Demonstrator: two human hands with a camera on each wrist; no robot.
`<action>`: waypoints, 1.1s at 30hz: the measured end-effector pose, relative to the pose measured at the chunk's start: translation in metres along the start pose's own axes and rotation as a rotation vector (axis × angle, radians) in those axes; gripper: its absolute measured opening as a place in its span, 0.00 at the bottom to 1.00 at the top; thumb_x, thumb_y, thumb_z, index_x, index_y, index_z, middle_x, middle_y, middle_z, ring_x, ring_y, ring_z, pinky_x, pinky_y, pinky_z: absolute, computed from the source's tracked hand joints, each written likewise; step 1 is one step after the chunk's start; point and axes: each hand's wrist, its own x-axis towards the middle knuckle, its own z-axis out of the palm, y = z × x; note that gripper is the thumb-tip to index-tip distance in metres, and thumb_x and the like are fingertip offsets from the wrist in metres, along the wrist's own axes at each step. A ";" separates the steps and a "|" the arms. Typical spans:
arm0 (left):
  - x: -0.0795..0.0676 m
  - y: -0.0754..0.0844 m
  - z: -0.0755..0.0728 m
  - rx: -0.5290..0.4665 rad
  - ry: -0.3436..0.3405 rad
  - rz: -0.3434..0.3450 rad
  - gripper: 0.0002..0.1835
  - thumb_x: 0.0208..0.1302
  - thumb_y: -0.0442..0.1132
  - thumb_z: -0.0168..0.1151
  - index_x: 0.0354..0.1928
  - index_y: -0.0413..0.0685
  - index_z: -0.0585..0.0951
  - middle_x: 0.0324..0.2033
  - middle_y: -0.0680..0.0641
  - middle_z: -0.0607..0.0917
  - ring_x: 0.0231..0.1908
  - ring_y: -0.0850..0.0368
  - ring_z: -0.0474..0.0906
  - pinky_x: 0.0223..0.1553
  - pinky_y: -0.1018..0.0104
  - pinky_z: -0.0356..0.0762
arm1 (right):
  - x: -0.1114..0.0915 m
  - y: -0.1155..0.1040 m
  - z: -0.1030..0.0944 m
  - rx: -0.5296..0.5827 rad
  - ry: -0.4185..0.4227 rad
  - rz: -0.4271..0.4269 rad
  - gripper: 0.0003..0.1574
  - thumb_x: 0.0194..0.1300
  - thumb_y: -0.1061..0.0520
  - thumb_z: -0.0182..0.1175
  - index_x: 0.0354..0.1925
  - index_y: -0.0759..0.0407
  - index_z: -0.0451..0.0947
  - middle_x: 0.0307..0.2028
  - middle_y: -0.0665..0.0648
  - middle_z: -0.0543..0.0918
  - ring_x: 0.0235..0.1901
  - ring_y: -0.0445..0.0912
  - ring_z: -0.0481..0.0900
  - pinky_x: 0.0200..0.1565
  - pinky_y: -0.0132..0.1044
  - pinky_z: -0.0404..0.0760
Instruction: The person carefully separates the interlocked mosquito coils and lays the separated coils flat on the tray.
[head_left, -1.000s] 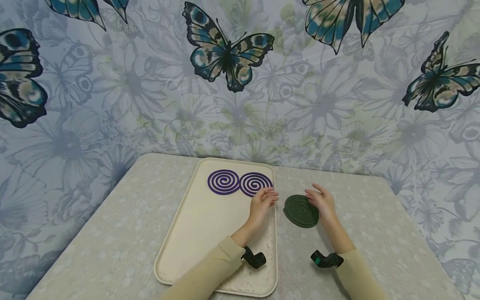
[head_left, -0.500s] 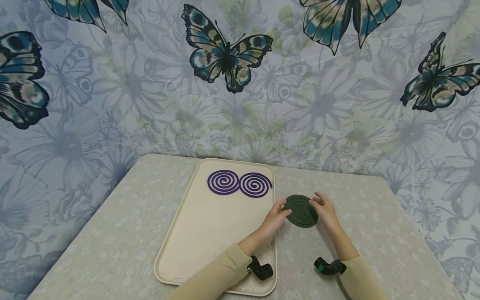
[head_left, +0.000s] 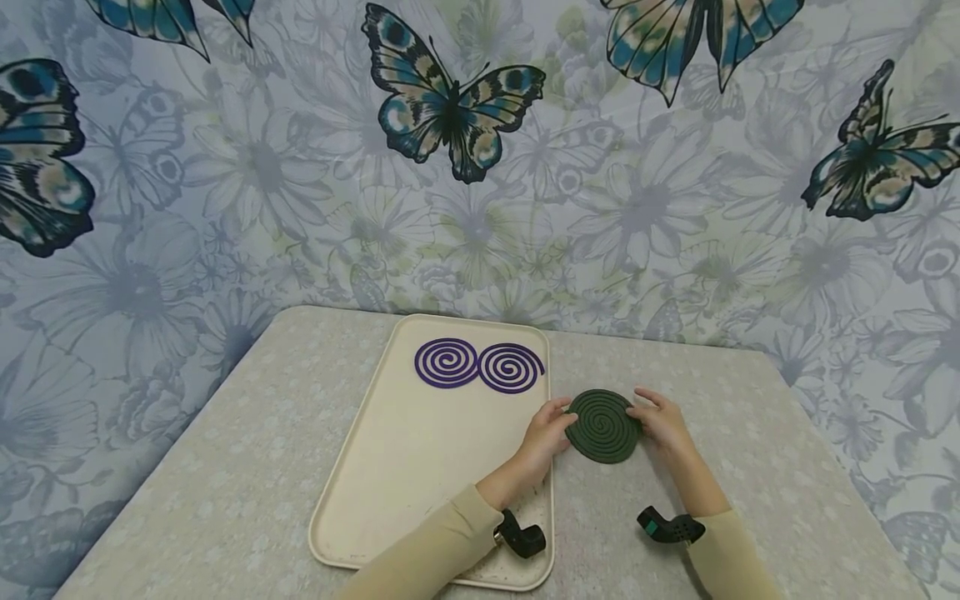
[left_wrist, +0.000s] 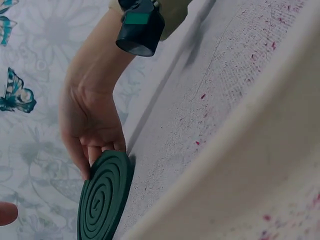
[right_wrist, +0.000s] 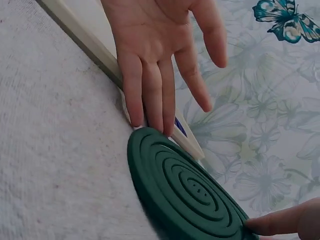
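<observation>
A green mosquito coil (head_left: 602,427), its spiral turns packed close into a disc, is between my hands just right of the tray. My right hand (head_left: 666,427) pinches its right edge, thumb on the upper face. In the left wrist view that hand (left_wrist: 95,112) holds the coil (left_wrist: 104,195) by its rim, the disc tilted. My left hand (head_left: 542,442) is at the left edge. The right wrist view has its fingers (right_wrist: 152,85) straight, fingertips right at the rim of the coil (right_wrist: 175,185), thumb and index finger spread away from it.
A cream tray (head_left: 420,475) with a raised rim lies left of the coil, under my left forearm. Two purple spiral coils (head_left: 447,362) sit side by side at its far end. Small reddish crumbs (left_wrist: 203,96) speckle the near part. A butterfly-print cloth (head_left: 480,242) hangs behind the table.
My left hand has moved right and down from over the tray to the green coil's left edge. My right hand now grips the coil's right edge, and the disc has tilted up.
</observation>
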 end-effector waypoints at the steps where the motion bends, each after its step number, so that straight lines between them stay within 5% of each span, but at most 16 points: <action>1: 0.000 0.001 0.000 -0.004 0.003 0.005 0.23 0.69 0.37 0.50 0.64 0.35 0.67 0.65 0.29 0.64 0.67 0.35 0.61 0.60 0.40 0.71 | 0.000 -0.001 0.000 0.006 -0.010 -0.004 0.39 0.65 0.64 0.56 0.70 0.69 0.54 0.34 0.44 0.83 0.28 0.29 0.76 0.31 0.25 0.77; 8: 0.000 0.015 -0.012 -0.024 0.028 0.059 0.21 0.68 0.37 0.51 0.61 0.36 0.71 0.62 0.35 0.72 0.63 0.43 0.68 0.63 0.45 0.69 | -0.002 -0.014 -0.001 0.148 -0.063 -0.073 0.39 0.65 0.66 0.57 0.70 0.66 0.55 0.27 0.36 0.82 0.20 0.29 0.76 0.20 0.21 0.74; 16: 0.009 0.030 -0.043 0.132 0.013 0.243 0.21 0.65 0.29 0.54 0.60 0.32 0.70 0.59 0.30 0.72 0.61 0.37 0.71 0.58 0.54 0.77 | -0.013 -0.035 0.016 0.407 -0.054 -0.083 0.25 0.63 0.69 0.58 0.56 0.51 0.69 0.25 0.42 0.83 0.23 0.33 0.82 0.27 0.22 0.81; 20: 0.014 0.036 -0.057 0.110 -0.030 0.244 0.25 0.64 0.27 0.55 0.64 0.34 0.66 0.58 0.29 0.71 0.57 0.40 0.74 0.54 0.58 0.80 | -0.015 -0.049 0.030 0.466 -0.032 -0.066 0.28 0.64 0.68 0.57 0.61 0.55 0.67 0.25 0.43 0.82 0.23 0.34 0.81 0.28 0.23 0.81; 27: 0.018 0.054 -0.076 0.018 -0.034 0.225 0.28 0.62 0.25 0.57 0.65 0.35 0.65 0.43 0.41 0.78 0.38 0.65 0.79 0.48 0.65 0.83 | -0.019 -0.069 0.056 0.565 0.020 -0.049 0.26 0.65 0.70 0.54 0.60 0.58 0.66 0.26 0.45 0.81 0.26 0.35 0.82 0.30 0.24 0.82; 33: 0.015 0.073 -0.092 -0.008 0.012 0.243 0.27 0.61 0.26 0.58 0.64 0.37 0.67 0.37 0.48 0.82 0.32 0.67 0.80 0.42 0.70 0.83 | -0.021 -0.081 0.076 0.651 -0.001 -0.120 0.22 0.65 0.70 0.54 0.56 0.57 0.67 0.27 0.46 0.83 0.28 0.36 0.82 0.32 0.25 0.82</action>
